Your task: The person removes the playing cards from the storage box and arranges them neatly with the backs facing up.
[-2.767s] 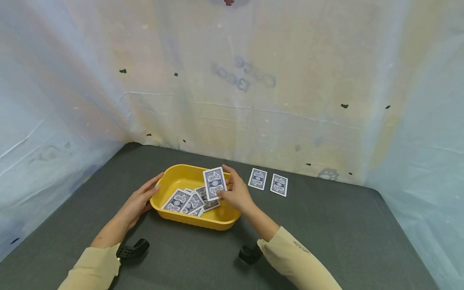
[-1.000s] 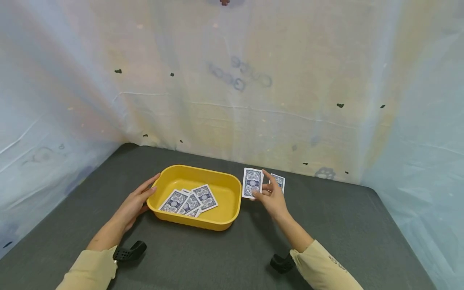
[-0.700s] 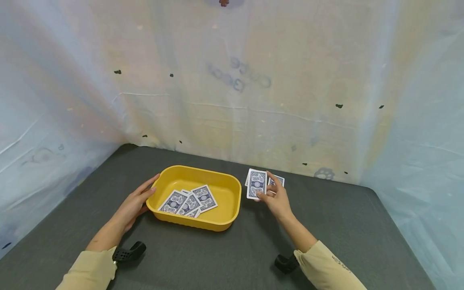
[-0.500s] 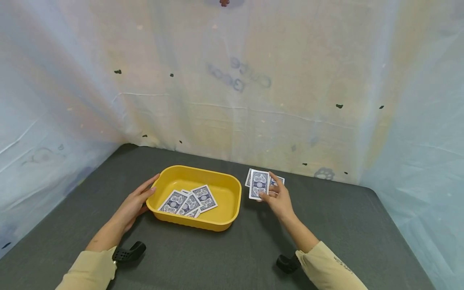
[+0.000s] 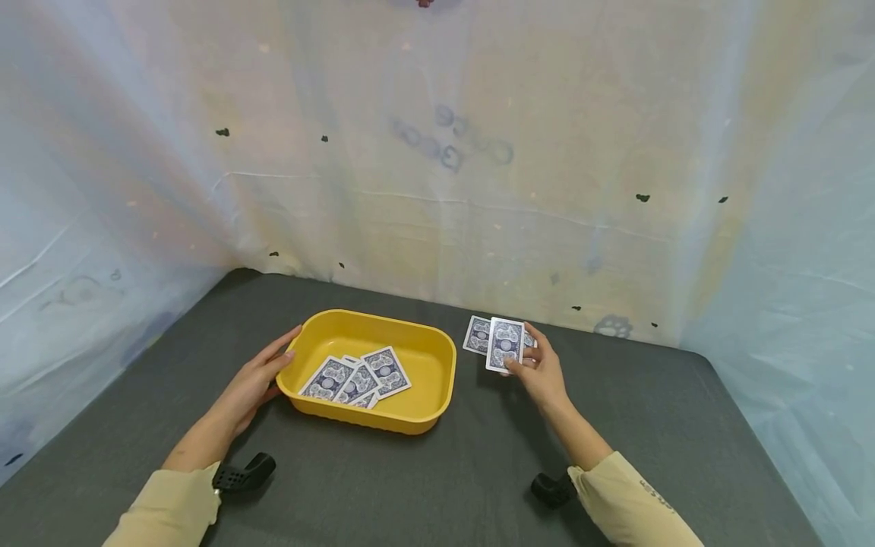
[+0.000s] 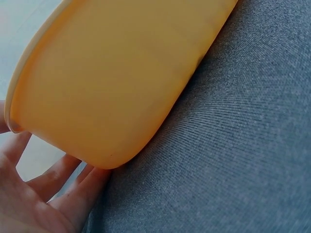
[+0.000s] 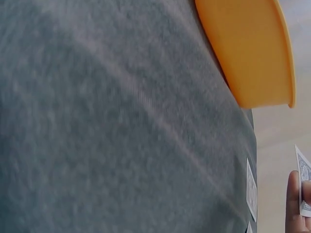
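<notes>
My right hand (image 5: pixel 544 374) pinches a blue-and-white playing card (image 5: pixel 505 343) between thumb and fingers, pattern side toward me. Only part of that hand and the card's edge (image 7: pixel 303 177) enter the right wrist view. The held card overlaps two cards lying at the back of the table: the left card (image 5: pixel 477 334) shows in part, while the right one (image 5: pixel 529 343) is mostly hidden. At the near-left end of a yellow plastic tub (image 5: pixel 437 395), my left hand (image 5: pixel 254 387) grips the rim, thumb over it and fingers (image 6: pixel 56 177) against the outer wall.
Several pattern-up playing cards (image 5: pixel 386 372) lie loosely overlapping in the tub. Dark grey cloth covers the table (image 5: pixel 410 494). Behind the table's back edge hangs a pale plastic sheet (image 5: pixel 383 243), which also closes off both sides.
The right hand has carried its card from over the tub out to the right, past the left table card and across toward the right one. The left hand stays at the tub's end.
</notes>
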Motion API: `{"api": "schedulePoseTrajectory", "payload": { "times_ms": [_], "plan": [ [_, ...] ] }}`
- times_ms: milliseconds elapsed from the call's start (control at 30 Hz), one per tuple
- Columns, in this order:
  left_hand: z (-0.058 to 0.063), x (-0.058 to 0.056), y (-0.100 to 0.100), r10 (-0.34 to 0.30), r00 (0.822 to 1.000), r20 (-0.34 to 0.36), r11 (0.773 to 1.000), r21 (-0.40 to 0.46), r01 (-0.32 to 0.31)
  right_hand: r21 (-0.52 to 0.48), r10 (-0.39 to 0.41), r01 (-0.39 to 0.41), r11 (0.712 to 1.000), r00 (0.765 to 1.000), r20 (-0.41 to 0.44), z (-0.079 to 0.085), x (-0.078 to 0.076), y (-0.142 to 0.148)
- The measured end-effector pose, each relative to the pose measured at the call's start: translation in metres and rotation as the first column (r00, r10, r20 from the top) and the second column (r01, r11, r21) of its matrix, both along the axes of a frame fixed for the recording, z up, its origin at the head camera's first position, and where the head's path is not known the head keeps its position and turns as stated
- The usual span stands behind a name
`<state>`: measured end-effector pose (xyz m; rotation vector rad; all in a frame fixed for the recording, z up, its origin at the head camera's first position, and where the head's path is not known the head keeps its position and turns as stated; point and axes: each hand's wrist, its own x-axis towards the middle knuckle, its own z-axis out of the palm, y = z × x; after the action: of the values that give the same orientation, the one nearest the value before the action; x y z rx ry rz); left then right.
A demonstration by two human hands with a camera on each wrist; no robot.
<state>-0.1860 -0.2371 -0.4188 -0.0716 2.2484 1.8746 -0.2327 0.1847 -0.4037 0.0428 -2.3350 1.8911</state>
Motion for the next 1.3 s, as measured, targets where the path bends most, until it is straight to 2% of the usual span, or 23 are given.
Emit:
{"api": "schedulePoseTrajectory", "payload": {
  "times_ms": [367, 600, 767, 900, 1300],
  "plan": [
    [0.001, -0.001, 0.000, -0.002, 1.000, 0.009, 1.000, 0.000, 0.002, 0.061, -0.055, 0.053, 0.997, 0.998, 0.030, -0.003, -0.008, 0.018],
    [0.001, -0.001, 0.000, -0.002, 1.000, 0.010, 1.000, -0.002, 0.002, 0.199, -0.116, 0.107, 0.974, 0.993, 0.038, -0.008, -0.014, 0.034],
    [0.001, -0.001, 0.001, 0.000, 1.000, 0.016, 1.000, -0.004, 0.000, 0.312, -0.167, 0.150, 0.938, 0.985, 0.031, -0.009, -0.017, 0.044],
    [0.001, -0.001, 0.001, 0.000, 1.000, 0.011, 1.000, -0.002, 0.000, 0.409, -0.219, 0.193, 0.892, 0.976, 0.016, -0.010, -0.020, 0.051],
    [0.001, 0.000, -0.001, -0.001, 1.000, -0.008, 1.000, 0.012, 0.001, 0.540, -0.295, 0.249, 0.804, 0.955, -0.001, -0.012, -0.024, 0.076]
  ]
}}
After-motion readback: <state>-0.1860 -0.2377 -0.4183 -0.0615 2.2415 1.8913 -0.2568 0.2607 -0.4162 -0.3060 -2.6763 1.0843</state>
